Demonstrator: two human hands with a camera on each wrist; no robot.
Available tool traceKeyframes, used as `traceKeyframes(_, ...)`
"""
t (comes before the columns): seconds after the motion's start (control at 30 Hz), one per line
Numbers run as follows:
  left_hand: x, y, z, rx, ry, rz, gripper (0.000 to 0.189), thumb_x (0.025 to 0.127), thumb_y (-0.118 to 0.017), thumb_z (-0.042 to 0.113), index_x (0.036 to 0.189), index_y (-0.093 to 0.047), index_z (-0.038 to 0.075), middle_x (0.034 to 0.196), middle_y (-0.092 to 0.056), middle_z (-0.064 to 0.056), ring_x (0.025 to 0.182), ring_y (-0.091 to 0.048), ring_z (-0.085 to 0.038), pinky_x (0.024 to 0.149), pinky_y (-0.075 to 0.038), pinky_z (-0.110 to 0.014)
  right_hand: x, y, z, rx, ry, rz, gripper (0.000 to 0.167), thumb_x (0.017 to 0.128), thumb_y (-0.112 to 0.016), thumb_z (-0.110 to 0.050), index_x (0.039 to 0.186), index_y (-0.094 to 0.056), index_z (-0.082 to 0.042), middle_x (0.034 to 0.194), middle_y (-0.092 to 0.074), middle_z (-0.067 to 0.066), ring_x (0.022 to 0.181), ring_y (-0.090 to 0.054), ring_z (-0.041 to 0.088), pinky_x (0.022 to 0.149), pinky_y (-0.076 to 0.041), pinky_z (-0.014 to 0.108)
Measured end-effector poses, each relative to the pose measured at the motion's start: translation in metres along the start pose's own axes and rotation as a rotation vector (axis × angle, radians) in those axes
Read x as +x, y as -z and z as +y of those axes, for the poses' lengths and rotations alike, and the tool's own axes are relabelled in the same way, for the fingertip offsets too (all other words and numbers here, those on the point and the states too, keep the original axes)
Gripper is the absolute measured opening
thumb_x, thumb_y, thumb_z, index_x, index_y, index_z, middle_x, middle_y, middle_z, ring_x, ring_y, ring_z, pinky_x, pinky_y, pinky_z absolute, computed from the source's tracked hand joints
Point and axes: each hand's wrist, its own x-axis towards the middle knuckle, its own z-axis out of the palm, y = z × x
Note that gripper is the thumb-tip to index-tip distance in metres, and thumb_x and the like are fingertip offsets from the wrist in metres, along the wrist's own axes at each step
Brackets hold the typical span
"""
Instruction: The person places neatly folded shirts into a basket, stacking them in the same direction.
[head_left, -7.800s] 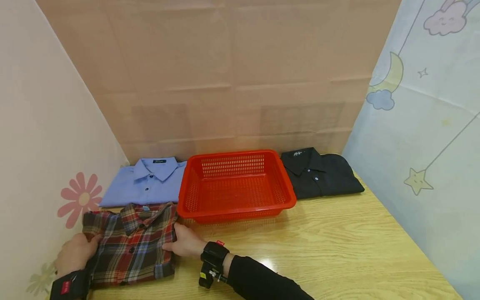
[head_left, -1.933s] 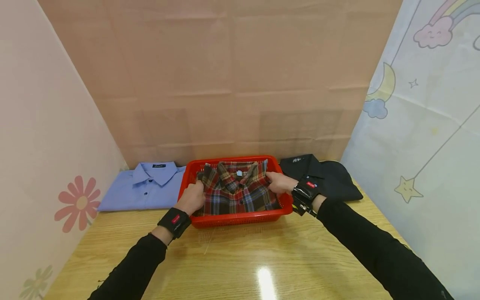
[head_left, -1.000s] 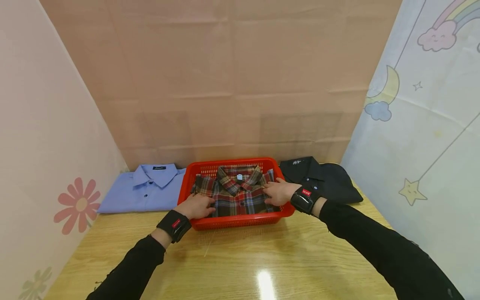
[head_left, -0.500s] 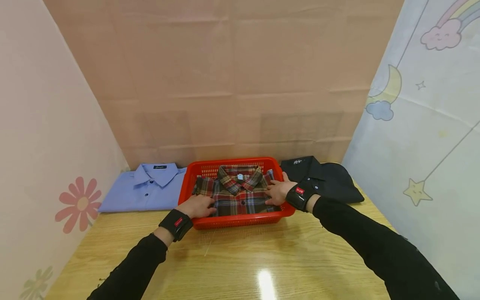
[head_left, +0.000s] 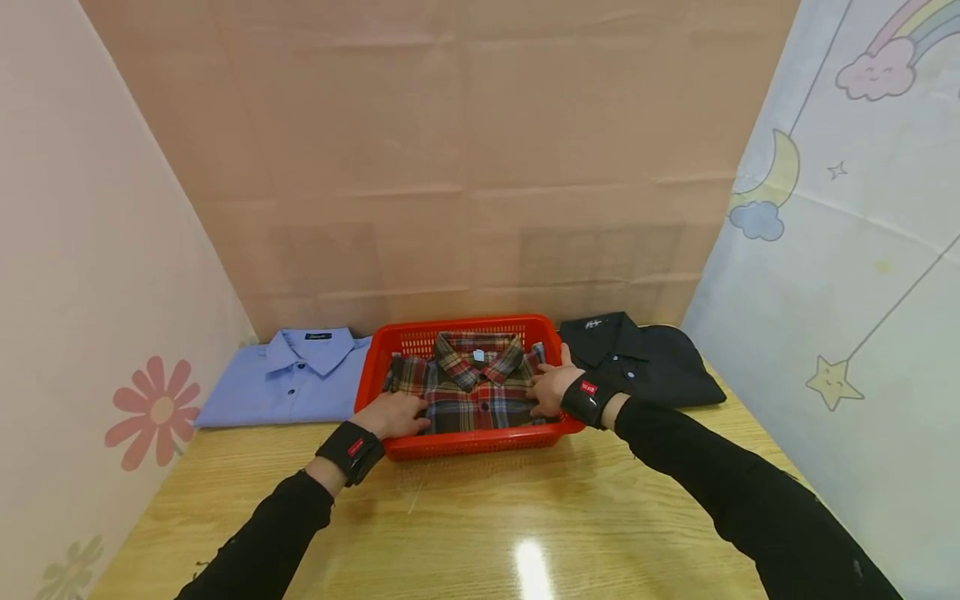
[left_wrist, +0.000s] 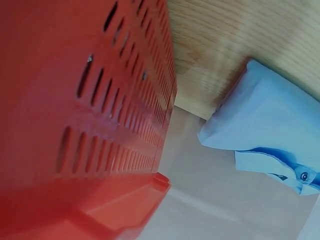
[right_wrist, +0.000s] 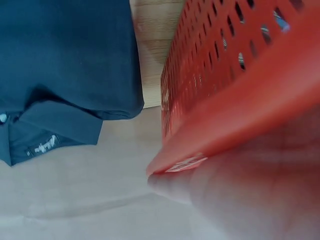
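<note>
A folded plaid shirt (head_left: 480, 408) lies collar up inside the red plastic basket (head_left: 472, 440), in the middle of the table. Over the basket's left front corner reaches my left hand (head_left: 392, 414), its fingers resting on the shirt's left side. On the opposite side, my right hand (head_left: 553, 387) touches the shirt's right side with spread fingers, its thumb pointing up near the rim. The left wrist view holds the slotted basket wall (left_wrist: 115, 115) but no left hand. In the right wrist view, blurred parts of my right hand (right_wrist: 255, 192) lie against the rim.
Left of the basket lies a folded light blue shirt (head_left: 300, 379). A folded black shirt (head_left: 645, 362) sits close on its right. Brown paper (head_left: 465, 167) hangs behind, with printed sheets along both sides. Bare wooden table (head_left: 450, 525) extends in front.
The plaid shirt went from the table's left side into the basket, carried by both hands. Both hands then let go of its sides and now rest on top; lately the right shifted slightly left.
</note>
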Motion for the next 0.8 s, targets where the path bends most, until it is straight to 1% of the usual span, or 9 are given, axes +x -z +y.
traceKeyframes(0.03,0.0,0.0,0.0,-0.001,-0.003,0.002,0.043,0.098,-0.06,0.027,0.132,-0.06,0.002,0.127,-0.065,-0.016,0.119,-0.06,-0.034,0.108,-0.037,-0.057,-0.01,0.011,-0.014,-0.006,-0.007,-0.016,0.059,0.096,-0.052,-0.055,0.146,-0.049,-0.024,0.156,-0.04,0.0,0.152,-0.015,0.02,0.119,0.014,0.054)
traceKeyframes(0.07,0.0,0.0,0.0,-0.001,-0.007,0.005,0.042,0.098,-0.06,0.027,0.131,-0.06,0.002,0.126,-0.065,-0.016,0.118,-0.06,-0.034,0.108,-0.036,-0.057,-0.021,0.025,-0.035,-0.063,-0.065,-0.061,0.057,0.096,-0.055,-0.052,0.145,-0.05,-0.023,0.155,-0.04,0.0,0.152,-0.016,0.022,0.118,0.013,0.058)
traceKeyframes(0.1,-0.001,0.0,-0.001,-0.001,-0.012,0.008,0.041,0.098,-0.06,0.027,0.13,-0.061,0.002,0.125,-0.066,-0.015,0.118,-0.06,-0.034,0.108,-0.035,-0.058,-0.031,0.04,-0.058,-0.192,-0.144,-0.127,0.055,0.096,-0.056,-0.05,0.143,-0.052,-0.022,0.155,-0.041,0.002,0.151,-0.019,0.028,0.116,0.008,0.065)
traceKeyframes(0.17,-0.001,-0.001,-0.001,0.002,-0.029,0.024,0.035,0.098,-0.06,0.026,0.124,-0.065,0.003,0.116,-0.069,-0.013,0.113,-0.063,-0.034,0.109,-0.034,-0.058,-0.036,0.048,-0.071,-0.247,-0.184,-0.17,0.053,0.096,-0.055,-0.049,0.141,-0.055,-0.021,0.153,-0.044,0.001,0.15,-0.022,0.028,0.115,0.007,0.065)
traceKeyframes(0.23,-0.001,-0.001,-0.002,0.009,-0.049,0.049,0.026,0.097,-0.06,0.025,0.112,-0.069,0.005,0.1,-0.071,-0.01,0.103,-0.066,-0.031,0.106,-0.037,-0.056,-0.043,0.054,-0.081,-0.3,-0.204,-0.183,0.052,0.097,-0.054,-0.049,0.14,-0.056,-0.019,0.154,-0.043,0.0,0.15,-0.023,0.026,0.116,0.004,0.064)
traceKeyframes(0.37,-0.002,-0.002,-0.001,-0.005,-0.055,0.093,0.016,0.097,-0.061,0.022,0.094,-0.071,0.01,0.071,-0.059,0.0,0.075,-0.06,-0.02,0.083,-0.048,-0.042,-0.049,0.057,-0.086,-0.335,-0.205,-0.17,0.051,0.098,-0.052,-0.049,0.136,-0.059,-0.016,0.155,-0.041,-0.001,0.15,-0.022,0.025,0.114,0.006,0.067)
traceKeyframes(0.47,-0.003,0.0,0.0,-0.028,-0.039,0.092,0.016,0.097,-0.061,0.022,0.091,-0.071,0.011,0.067,-0.051,0.003,0.066,-0.052,-0.015,0.067,-0.043,-0.033,-0.049,0.057,-0.084,-0.331,-0.187,-0.147,0.049,0.097,-0.054,-0.048,0.13,-0.064,-0.013,0.154,-0.043,0.002,0.149,-0.025,0.025,0.114,0.005,0.068)
traceKeyframes(0.7,-0.005,0.002,0.003,-0.032,-0.038,0.073,0.016,0.097,-0.061,0.022,0.088,-0.069,0.011,0.066,-0.051,0.003,0.064,-0.051,-0.015,0.063,-0.04,-0.031,-0.047,0.054,-0.074,-0.302,-0.123,-0.063,0.038,0.092,-0.063,-0.047,0.109,-0.072,-0.014,0.133,-0.059,0.005,0.129,-0.049,0.027,0.114,-0.002,0.069)
traceKeyframes(0.8,-0.006,0.002,0.003,-0.026,-0.036,0.079,0.016,0.097,-0.061,0.023,0.095,-0.071,0.01,0.067,-0.053,0.003,0.064,-0.052,-0.015,0.064,-0.042,-0.031,-0.048,0.053,-0.073,-0.295,-0.117,-0.059,0.036,0.093,-0.063,-0.047,0.108,-0.073,-0.016,0.13,-0.063,0.005,0.131,-0.048,0.027,0.114,-0.001,0.069)
